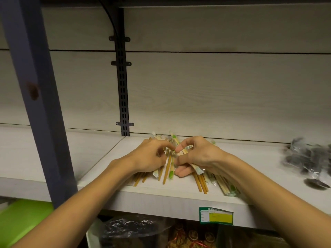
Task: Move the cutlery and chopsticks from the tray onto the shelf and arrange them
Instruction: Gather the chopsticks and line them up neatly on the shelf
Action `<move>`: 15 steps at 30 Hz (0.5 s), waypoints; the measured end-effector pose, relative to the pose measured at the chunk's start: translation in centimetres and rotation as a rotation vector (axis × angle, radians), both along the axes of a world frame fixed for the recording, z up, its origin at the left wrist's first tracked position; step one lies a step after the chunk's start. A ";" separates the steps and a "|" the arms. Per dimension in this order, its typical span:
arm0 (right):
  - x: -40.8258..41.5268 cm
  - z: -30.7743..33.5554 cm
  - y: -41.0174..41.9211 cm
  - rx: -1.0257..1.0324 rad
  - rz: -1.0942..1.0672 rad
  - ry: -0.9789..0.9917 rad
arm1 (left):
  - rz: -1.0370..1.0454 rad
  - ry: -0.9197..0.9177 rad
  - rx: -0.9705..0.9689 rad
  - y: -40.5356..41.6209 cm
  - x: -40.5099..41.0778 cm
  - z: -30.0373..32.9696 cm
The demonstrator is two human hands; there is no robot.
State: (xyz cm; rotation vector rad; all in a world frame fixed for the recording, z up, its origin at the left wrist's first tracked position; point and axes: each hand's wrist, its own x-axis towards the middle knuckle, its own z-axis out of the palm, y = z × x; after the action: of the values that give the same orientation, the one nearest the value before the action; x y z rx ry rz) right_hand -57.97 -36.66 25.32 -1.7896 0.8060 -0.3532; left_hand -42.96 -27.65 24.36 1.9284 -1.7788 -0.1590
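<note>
Both hands worked together over a pile of chopsticks (pixel 167 169) that lay on the shelf (pixel 100 158), spread from its back edge to near its front edge. Some chopsticks were bare brown wood, others sat in clear wrappers with green print. The left hand (pixel 148 156) rested on the left side of the pile with its fingers curled down among the sticks, though what it gripped, if anything, could not be made out. The right hand (pixel 195 154) was just beside it, fingertips nearly meeting the left's, and it pinched a wrapped pair (pixel 196 168) that ran slantwise under its palm toward the front edge. More wrapped chopsticks (pixel 227 187) lay at the front edge under the right forearm.

Far along the shelf to the right sat a blurred heap of dark cutlery in clear bags (pixel 308 158), well apart from the chopsticks. A green and yellow label (pixel 215 216) hung on the shelf's front lip. A blue post (pixel 35 97) stood at the left, and a black slotted rail (pixel 123 97) ran up the back wall.
</note>
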 end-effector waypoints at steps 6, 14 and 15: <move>0.6 -0.9 0.5 -0.326 -0.031 0.106 | 0.043 -0.017 -0.007 0.2 -0.4 -0.1; 2.3 -0.2 1.4 -0.593 -0.002 0.329 | 0.080 0.013 -0.042 0.1 0.0 -0.6; 2.3 -0.1 1.4 -0.600 0.009 0.357 | 0.083 0.026 -0.048 0.1 0.0 -0.6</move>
State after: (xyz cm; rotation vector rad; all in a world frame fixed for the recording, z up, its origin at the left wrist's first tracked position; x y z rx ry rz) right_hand -55.69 -35.29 25.21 -2.4632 1.0094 -0.2902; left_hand -42.92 -27.57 23.72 1.9533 -1.6682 -0.1106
